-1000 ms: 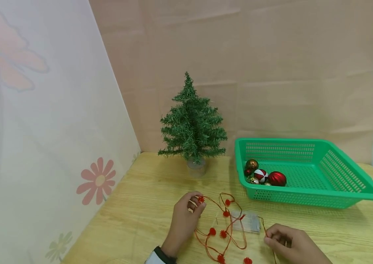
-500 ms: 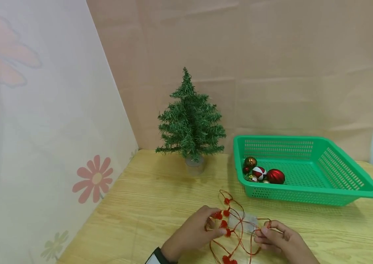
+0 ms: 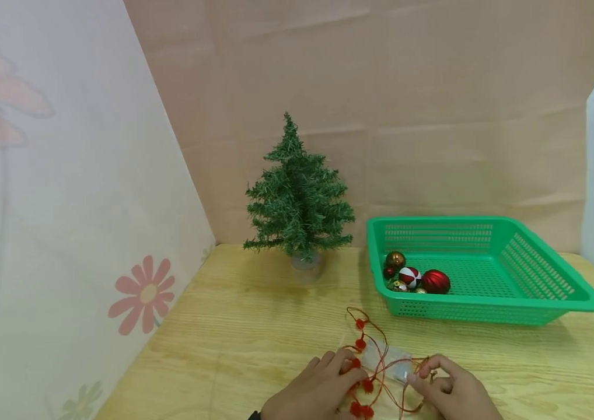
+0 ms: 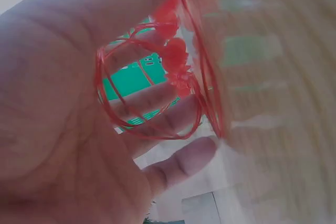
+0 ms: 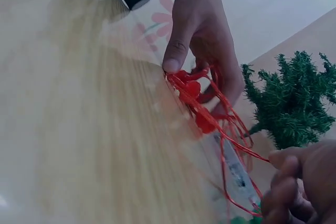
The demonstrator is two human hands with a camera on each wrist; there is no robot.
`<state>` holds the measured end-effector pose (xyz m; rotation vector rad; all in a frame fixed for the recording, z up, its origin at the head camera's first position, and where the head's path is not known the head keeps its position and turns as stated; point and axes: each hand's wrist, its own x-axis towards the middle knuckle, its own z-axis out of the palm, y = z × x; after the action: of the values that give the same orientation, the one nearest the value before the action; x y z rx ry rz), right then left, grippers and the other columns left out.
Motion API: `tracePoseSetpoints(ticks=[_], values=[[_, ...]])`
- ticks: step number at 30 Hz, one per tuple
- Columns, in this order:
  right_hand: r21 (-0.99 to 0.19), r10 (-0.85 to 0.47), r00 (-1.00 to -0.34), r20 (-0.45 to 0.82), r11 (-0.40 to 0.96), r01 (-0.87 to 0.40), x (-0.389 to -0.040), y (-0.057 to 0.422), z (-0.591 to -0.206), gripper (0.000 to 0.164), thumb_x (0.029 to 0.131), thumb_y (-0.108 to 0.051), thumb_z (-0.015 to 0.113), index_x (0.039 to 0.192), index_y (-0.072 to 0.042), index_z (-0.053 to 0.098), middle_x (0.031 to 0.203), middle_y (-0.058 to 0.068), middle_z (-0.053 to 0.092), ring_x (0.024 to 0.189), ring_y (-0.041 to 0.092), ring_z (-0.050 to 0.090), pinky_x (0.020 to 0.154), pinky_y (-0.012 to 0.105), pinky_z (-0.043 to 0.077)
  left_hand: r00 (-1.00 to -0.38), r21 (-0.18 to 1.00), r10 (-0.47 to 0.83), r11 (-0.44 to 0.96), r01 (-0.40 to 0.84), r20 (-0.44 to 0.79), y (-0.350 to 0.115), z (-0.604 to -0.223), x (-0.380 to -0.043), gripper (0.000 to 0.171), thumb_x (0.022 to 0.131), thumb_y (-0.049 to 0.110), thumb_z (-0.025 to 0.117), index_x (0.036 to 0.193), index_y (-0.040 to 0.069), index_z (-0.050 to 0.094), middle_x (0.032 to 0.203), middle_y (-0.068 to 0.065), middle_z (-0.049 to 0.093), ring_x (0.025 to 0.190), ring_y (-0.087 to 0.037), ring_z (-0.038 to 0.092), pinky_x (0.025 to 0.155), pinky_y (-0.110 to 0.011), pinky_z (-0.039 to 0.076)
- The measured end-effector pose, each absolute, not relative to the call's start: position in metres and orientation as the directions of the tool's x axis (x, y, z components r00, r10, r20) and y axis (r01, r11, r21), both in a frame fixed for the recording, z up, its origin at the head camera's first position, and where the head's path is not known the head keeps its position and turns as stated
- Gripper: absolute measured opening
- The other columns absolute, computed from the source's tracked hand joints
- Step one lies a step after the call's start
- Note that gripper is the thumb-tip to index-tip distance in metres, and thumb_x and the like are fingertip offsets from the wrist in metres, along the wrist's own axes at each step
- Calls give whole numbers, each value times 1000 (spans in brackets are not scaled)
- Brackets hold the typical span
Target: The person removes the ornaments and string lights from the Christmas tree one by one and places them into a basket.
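Observation:
A red string garland with several small red pom-poms (image 3: 360, 344) lies in loose loops on the table at the front. Over its left part, my left hand (image 3: 318, 388) reaches with bent fingers and grips pom-poms and cord; in the left wrist view, a loop of red cord (image 4: 178, 137) crosses the palm and fingers. Opposite, my right hand (image 3: 451, 391) pinches the garland's cord between thumb and fingers; taut strands (image 5: 247, 151) run from it toward the left hand in the right wrist view. Beneath the cords sits a flat, clear plastic packet (image 3: 401, 371), its contents unclear.
Behind the hands stands a small green artificial Christmas tree (image 3: 297, 198) on a round base. To its right is a green plastic basket (image 3: 486, 300) with several baubles (image 3: 436, 281) in its left corner. A flower-patterned wall (image 3: 66, 204) borders the left side.
My left hand has moved right and down from a single pom-pom, bunching several together. My right hand has drawn its cord slightly inward. The view has shifted a little.

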<state>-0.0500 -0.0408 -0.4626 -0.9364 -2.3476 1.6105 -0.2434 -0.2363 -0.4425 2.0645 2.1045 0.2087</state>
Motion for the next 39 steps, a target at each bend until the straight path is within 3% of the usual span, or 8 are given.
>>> tracePoseSetpoints(ticks=[5, 9, 12, 21, 27, 31, 34, 39], values=[[-736, 676, -731, 93, 541, 407, -48, -39, -465, 44, 87, -36, 76, 113, -12, 50, 71, -3, 38, 58, 2, 31, 54, 24, 29, -22, 278, 998, 39, 960, -63, -234, -442, -242, 39, 95, 32, 68, 131, 37, 54, 106, 13, 47, 83, -1, 41, 68, -16, 38], [-507, 470, -755, 457, 835, 213, -48, -36, -480, 47, 74, -26, 87, 116, -21, 66, 95, 0, 55, 86, -2, 41, 67, 30, 35, -51, 311, 990, 90, 946, -130, -232, -440, -239, 33, 94, 30, 70, 124, 35, 57, 93, 12, 47, 72, 1, 42, 62, -16, 40], [-363, 288, -803, 522, 927, 96, -48, -30, -489, 57, 68, -31, 90, 120, -31, 68, 113, -4, 62, 103, -2, 45, 73, 35, 41, -49, 324, 985, 100, 941, -164, -231, -439, -240, 32, 92, 38, 71, 120, 31, 59, 89, 12, 52, 70, 2, 45, 64, -16, 41], [-730, -23, -967, 255, 652, -208, -47, -18, -492, 35, 87, -11, 76, 120, -9, 64, 89, -12, 60, 70, -10, 45, 54, 18, 40, 14, 474, 993, 42, 880, -114, -233, -439, -248, 25, 85, 23, 80, 103, 23, 64, 78, 18, 52, 65, 4, 43, 61, -12, 41], [-775, -125, -963, 238, 573, -265, -48, -24, -487, 27, 90, -8, 71, 116, -14, 66, 95, -14, 65, 80, -11, 53, 59, 17, 46, -66, 475, 991, 113, 873, -113, -236, -440, -250, 35, 83, 17, 80, 113, 27, 65, 89, 19, 53, 73, 3, 46, 67, -14, 42], [-846, -279, -909, 309, 357, -397, -55, -33, -493, 37, 96, 5, 57, 130, -9, 60, 120, -6, 67, 104, -7, 59, 77, 17, 51, -41, 508, 988, 113, 854, -151, -236, -438, -252, 51, 86, 8, 73, 131, 29, 60, 102, 19, 54, 85, 4, 46, 75, -14, 43], [-849, -396, -814, 425, 138, -510, -66, -40, -502, 50, 93, 20, 48, 139, 0, 51, 140, -1, 58, 126, 0, 54, 95, 19, 50, 46, 571, 976, 85, 817, -211, -237, -437, -256, 59, 92, 21, 70, 146, 28, 47, 113, 18, 50, 96, 5, 42, 81, -14, 42], [-678, -445, -671, 593, 175, -714, -78, -45, -512, 60, 88, 24, 52, 142, -2, 50, 154, -5, 44, 142, 0, 39, 104, 17, 43, 174, 543, 952, -10, 840, -251, -236, -442, -257, 76, 96, 42, 64, 158, 29, 23, 132, 11, 38, 109, 3, 33, 88, -16, 36]])
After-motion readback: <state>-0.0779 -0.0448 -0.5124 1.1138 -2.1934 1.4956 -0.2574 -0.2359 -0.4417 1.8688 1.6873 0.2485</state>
